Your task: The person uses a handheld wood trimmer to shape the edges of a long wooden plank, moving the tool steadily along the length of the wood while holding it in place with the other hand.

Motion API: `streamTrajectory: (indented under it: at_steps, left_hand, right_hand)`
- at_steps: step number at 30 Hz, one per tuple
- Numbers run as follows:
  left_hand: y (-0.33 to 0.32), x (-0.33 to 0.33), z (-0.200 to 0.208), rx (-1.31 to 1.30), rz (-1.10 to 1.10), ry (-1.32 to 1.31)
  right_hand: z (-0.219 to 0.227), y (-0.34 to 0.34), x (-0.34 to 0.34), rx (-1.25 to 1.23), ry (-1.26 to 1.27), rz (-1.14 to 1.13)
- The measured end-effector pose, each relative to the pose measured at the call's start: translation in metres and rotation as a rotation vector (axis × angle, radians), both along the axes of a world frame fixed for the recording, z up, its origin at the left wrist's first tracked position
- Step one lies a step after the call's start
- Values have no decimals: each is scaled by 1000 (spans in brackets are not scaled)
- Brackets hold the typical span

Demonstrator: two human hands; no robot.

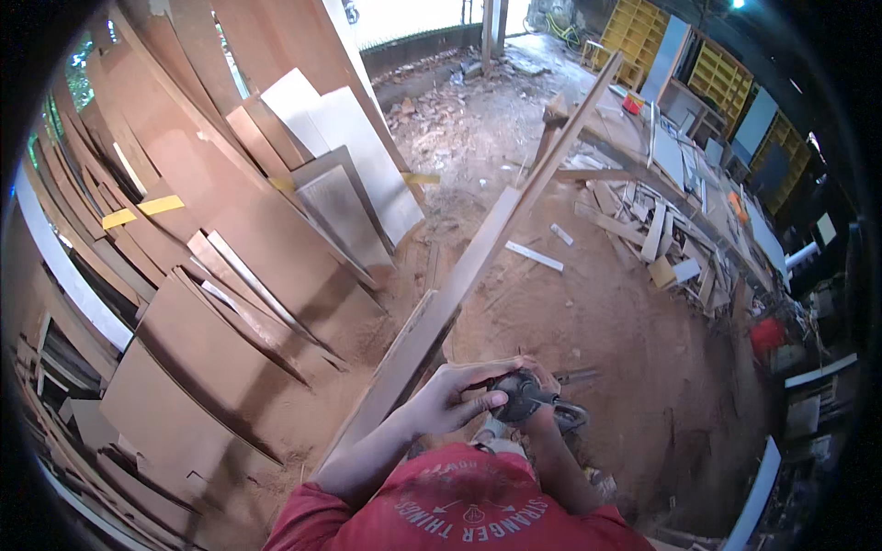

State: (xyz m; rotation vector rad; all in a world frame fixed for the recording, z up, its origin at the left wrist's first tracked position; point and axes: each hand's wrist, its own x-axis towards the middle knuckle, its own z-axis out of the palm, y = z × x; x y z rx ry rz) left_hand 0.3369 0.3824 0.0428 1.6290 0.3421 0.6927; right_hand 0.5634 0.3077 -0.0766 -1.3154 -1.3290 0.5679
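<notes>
In front of my red shirt, a dark, rounded tool (521, 395) is held up close to my body; its exact kind is unclear. My left hand (452, 399) grips it from the left, thumb across its near side and fingers reaching over the far side. Behind and to the right of it, my right hand (544, 378) is closed around it, mostly covered by the tool. Both hands are just right of a long narrow wooden plank (473, 257), which runs diagonally from lower left to upper right.
Wooden boards (211, 197) and white panels (363, 156) lean at the left. A heap of wood offcuts (666, 230) lies at the right beside a long workbench (684, 188). Yellow shelving (721, 73) stands far right. Sawdust covers the brown floor (588, 321), with white strips (535, 256) on it.
</notes>
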Motion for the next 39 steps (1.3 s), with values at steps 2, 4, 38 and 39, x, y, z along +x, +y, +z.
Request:
streamTrajectory:
  at_steps: [2,4,38,39]
  left_hand:
    - [6,-3,-2,162,-20,-139]
    - [10,-10,-6,113,-51,-88]
    - [181,26,-326,361,622,1019]
    - [182,23,-326,376,619,1051]
  right_hand:
    - [-7,-3,0,112,-128,-16]
    - [-3,-10,-3,29,-274,-42]
    - [-170,371,20,-103,333,-577]
    - [-158,375,14,-107,393,-542]
